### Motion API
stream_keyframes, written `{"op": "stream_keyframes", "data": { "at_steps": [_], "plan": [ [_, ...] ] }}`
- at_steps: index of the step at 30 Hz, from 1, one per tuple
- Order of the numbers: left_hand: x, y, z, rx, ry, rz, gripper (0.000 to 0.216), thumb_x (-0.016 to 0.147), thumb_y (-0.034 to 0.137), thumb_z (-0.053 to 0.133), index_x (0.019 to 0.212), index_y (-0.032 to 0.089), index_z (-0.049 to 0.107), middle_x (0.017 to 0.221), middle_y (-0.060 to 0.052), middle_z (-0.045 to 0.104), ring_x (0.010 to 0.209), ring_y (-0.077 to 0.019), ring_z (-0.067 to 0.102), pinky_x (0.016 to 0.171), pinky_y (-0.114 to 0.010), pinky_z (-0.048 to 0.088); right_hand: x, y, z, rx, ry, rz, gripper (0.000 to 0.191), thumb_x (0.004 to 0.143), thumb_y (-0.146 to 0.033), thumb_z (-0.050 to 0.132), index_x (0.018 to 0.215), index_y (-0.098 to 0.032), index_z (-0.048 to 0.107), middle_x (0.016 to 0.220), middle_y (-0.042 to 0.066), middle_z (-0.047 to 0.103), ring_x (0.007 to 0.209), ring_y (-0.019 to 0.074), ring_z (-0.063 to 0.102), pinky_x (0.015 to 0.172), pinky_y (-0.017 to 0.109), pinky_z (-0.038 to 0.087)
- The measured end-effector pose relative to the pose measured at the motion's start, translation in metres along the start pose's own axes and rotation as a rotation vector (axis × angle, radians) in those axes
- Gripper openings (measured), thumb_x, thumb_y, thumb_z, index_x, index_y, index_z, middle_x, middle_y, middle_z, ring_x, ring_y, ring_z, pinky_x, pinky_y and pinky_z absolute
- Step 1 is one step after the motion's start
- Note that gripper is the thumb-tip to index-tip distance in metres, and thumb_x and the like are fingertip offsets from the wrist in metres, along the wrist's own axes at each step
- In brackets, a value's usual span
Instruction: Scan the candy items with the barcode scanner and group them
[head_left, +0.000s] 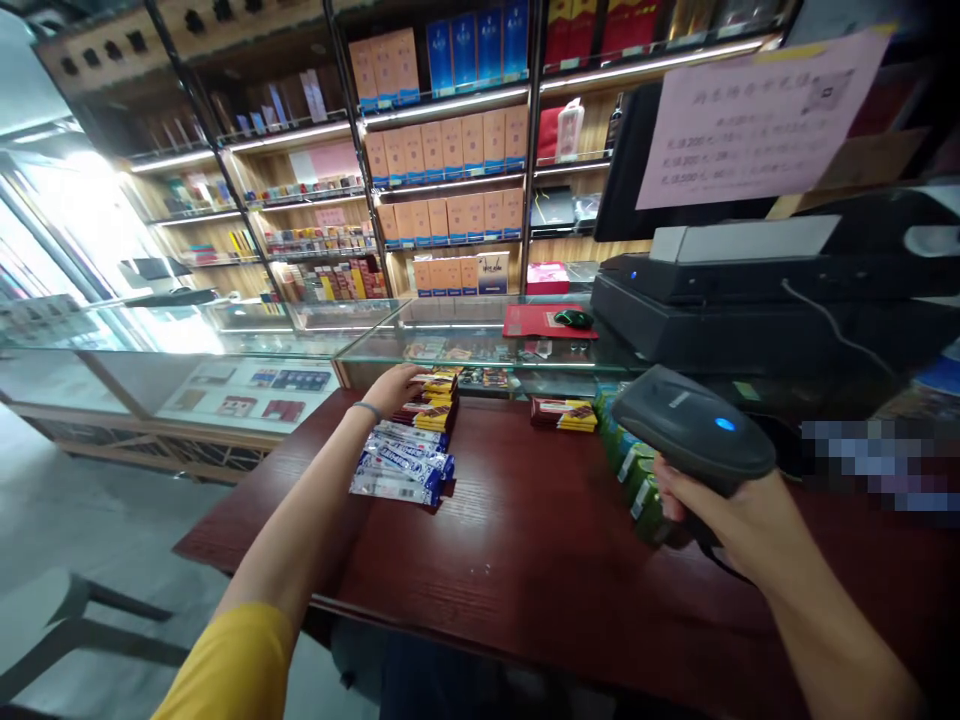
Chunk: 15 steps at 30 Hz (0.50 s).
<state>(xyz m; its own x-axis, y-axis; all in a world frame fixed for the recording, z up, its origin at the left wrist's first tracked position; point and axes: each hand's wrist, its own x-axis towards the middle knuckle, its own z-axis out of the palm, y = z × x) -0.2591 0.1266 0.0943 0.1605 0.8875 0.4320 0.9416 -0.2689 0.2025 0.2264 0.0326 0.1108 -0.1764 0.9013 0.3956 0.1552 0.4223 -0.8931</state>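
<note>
My left hand [393, 391] reaches to the far left of the table, its fingers closed at the end of a stack of yellow-and-brown snack packets [433, 408]. Its thumb is hidden, and how many packets it grips cannot be made out. Several blue-and-white snack packets [405, 462] lie fanned out just in front of that stack. On the right, my right hand [731, 510] is wrapped round the handle of a black barcode scanner [690, 420], held above the table with its blue light on. Green boxes [637, 480] stand in a row beneath and left of the scanner.
A smaller pile of yellow-and-brown packets [564, 414] lies at the back of the wooden table [495, 560]. Behind is a glass display counter [450, 340] with a mouse [574, 318] on a red mat. Black till equipment [712, 310] stands at right, a stool [67, 610] at lower left.
</note>
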Motion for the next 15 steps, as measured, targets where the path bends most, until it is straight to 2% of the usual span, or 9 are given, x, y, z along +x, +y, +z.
{"op": "stream_keyframes", "data": {
  "at_steps": [3,5,11,15],
  "plan": [
    [0.013,-0.006,0.006,0.004,-0.150,0.012,0.043,0.087,0.021,0.060,0.130,0.021,0.067,0.128,-0.011,0.072,0.117,-0.0242,0.068,0.100,-0.034,0.052,0.001,0.003,0.004,0.014,-0.009,0.011,0.017,0.085,-0.036,0.071,0.074,-0.025,0.064,0.053,-0.002,0.055,0.048,0.0154,0.051,0.052,0.030,0.044],
    [0.017,-0.010,0.010,0.023,-0.187,0.009,0.046,0.085,0.020,0.062,0.131,0.023,0.068,0.132,-0.010,0.071,0.118,-0.0241,0.068,0.101,-0.033,0.052,0.000,0.008,0.005,0.040,-0.001,0.018,0.017,0.086,-0.038,0.071,0.076,-0.026,0.064,0.054,-0.002,0.056,0.048,0.0154,0.050,0.051,0.030,0.044],
    [0.009,-0.012,0.016,0.129,-0.146,-0.026,0.032,0.091,0.025,0.061,0.120,0.032,0.074,0.127,-0.003,0.074,0.113,-0.0239,0.070,0.093,-0.029,0.052,-0.004,0.017,0.003,-0.011,0.037,-0.008,0.021,0.086,-0.042,0.071,0.076,-0.026,0.064,0.059,-0.001,0.058,0.049,0.0161,0.053,0.052,0.031,0.045],
    [0.002,-0.007,0.015,0.175,-0.137,-0.024,0.029,0.091,0.024,0.059,0.115,0.029,0.073,0.117,-0.005,0.076,0.106,-0.0229,0.070,0.088,-0.029,0.052,-0.004,0.017,0.003,0.002,0.028,0.018,0.019,0.085,-0.042,0.072,0.078,-0.025,0.066,0.059,-0.001,0.058,0.050,0.0162,0.053,0.052,0.031,0.046]
  ]
}}
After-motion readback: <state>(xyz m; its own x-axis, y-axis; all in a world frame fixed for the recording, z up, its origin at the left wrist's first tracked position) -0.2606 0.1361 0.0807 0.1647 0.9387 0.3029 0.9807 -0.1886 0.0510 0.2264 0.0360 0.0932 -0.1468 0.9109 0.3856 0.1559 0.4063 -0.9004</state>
